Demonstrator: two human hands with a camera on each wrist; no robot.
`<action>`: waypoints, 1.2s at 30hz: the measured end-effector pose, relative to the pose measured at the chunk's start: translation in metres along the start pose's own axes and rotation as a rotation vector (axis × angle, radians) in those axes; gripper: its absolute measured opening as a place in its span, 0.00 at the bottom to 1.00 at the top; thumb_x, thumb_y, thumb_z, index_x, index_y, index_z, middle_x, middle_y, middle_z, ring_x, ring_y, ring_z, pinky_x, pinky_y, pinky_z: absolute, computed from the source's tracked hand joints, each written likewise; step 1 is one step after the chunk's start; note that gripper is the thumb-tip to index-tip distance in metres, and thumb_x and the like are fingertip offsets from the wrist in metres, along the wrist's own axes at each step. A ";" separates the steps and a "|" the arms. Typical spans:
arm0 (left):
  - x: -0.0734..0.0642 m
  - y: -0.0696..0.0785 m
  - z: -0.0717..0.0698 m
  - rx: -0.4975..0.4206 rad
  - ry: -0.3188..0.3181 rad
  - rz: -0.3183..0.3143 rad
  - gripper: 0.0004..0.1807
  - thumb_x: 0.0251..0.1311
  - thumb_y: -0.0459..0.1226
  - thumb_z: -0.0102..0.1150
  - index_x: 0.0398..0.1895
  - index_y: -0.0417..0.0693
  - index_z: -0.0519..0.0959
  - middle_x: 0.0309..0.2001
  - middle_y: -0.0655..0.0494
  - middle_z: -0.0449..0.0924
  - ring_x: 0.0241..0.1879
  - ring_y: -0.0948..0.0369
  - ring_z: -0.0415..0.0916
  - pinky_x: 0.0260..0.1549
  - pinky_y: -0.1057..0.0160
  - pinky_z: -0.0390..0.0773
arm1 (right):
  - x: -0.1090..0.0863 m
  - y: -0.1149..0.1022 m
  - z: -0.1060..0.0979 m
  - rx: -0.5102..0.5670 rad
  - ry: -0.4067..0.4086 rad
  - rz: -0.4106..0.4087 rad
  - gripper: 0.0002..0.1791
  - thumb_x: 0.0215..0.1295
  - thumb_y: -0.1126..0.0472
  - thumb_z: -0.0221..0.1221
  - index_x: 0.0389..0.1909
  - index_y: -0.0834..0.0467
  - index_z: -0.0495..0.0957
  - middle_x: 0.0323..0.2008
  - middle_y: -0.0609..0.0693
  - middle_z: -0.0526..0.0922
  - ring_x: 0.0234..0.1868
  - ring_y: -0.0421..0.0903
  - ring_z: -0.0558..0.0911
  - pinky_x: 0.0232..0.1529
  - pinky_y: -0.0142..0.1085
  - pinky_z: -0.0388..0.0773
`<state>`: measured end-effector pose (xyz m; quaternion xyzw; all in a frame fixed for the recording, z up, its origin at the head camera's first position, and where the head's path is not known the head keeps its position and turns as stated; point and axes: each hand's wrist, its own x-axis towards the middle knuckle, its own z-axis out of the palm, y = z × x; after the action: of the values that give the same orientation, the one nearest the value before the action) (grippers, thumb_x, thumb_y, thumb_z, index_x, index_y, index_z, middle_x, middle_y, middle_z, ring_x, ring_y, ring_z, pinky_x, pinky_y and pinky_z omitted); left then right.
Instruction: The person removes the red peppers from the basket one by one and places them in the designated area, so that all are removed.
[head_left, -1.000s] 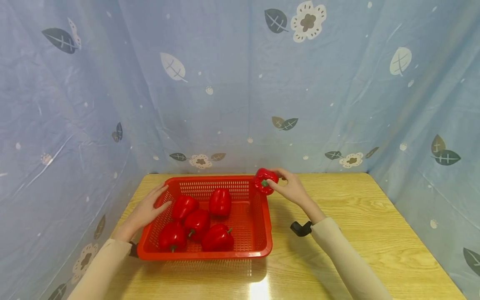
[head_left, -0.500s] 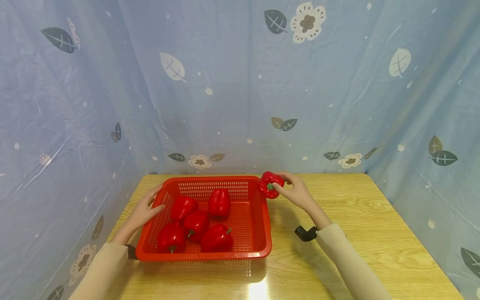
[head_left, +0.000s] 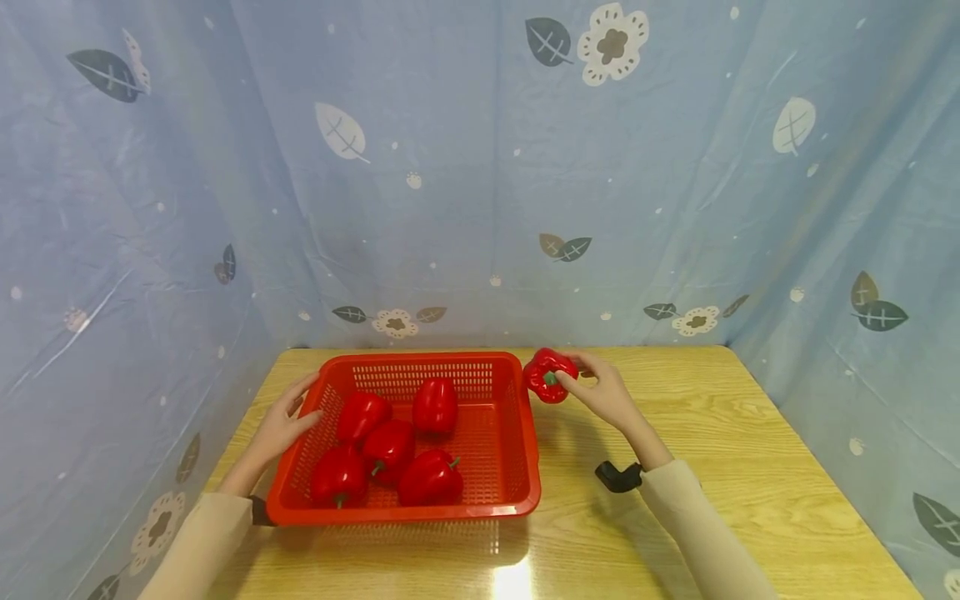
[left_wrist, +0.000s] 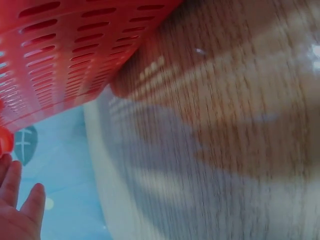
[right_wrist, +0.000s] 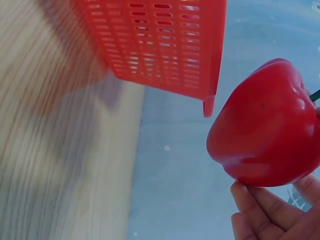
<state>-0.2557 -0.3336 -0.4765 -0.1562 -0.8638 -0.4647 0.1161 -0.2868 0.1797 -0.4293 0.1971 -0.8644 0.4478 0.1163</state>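
Note:
A red bell pepper [head_left: 542, 367] is held between the thumb and fingers of my right hand [head_left: 609, 398], just outside the right rim of a red plastic basket [head_left: 405, 515]. The right wrist view shows this bell pepper [right_wrist: 265, 130] raised beside the basket wall, its green stem at the edge of the picture. Several more red bell peppers [head_left: 435, 406] lie inside the basket, mostly in its left and middle part. At the basket's left rim is my left hand [head_left: 277, 429], its fingers extended and the thumb over the edge.
The basket stands on a light wooden table [head_left: 705, 433], which reaches further to the right. A blue curtain [head_left: 465, 208] with leaves and flowers closes off the back and both sides. A black wrist-worn device [head_left: 618, 477] hangs under the right wrist.
My right hand has moved right and slightly toward me with the bell pepper, from over the basket's back right corner to outside its rim. The left hand has stayed at the left rim.

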 end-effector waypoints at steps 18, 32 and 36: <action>0.000 -0.004 0.002 -0.050 0.019 -0.033 0.33 0.58 0.29 0.56 0.67 0.35 0.59 0.66 0.34 0.55 0.67 0.40 0.48 0.52 0.87 0.51 | -0.016 -0.015 -0.014 0.028 0.022 0.026 0.20 0.62 0.61 0.59 0.53 0.64 0.74 0.44 0.60 0.82 0.45 0.55 0.78 0.47 0.53 0.73; -0.004 -0.002 0.004 -0.135 0.013 -0.025 0.33 0.58 0.26 0.54 0.67 0.32 0.56 0.67 0.31 0.53 0.65 0.34 0.47 0.47 0.86 0.60 | -0.029 -0.007 -0.024 -0.011 0.028 0.062 0.20 0.63 0.62 0.58 0.54 0.65 0.74 0.44 0.60 0.82 0.45 0.55 0.78 0.46 0.48 0.73; -0.003 -0.001 0.004 -0.133 0.021 -0.011 0.32 0.58 0.26 0.54 0.67 0.31 0.57 0.66 0.30 0.54 0.63 0.34 0.49 0.47 0.86 0.61 | -0.031 0.023 -0.022 -0.016 0.024 0.084 0.21 0.63 0.54 0.58 0.55 0.58 0.74 0.46 0.55 0.82 0.46 0.51 0.78 0.46 0.45 0.73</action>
<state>-0.2531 -0.3309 -0.4806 -0.1539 -0.8305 -0.5235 0.1118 -0.2692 0.2168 -0.4452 0.1545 -0.8740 0.4476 0.1094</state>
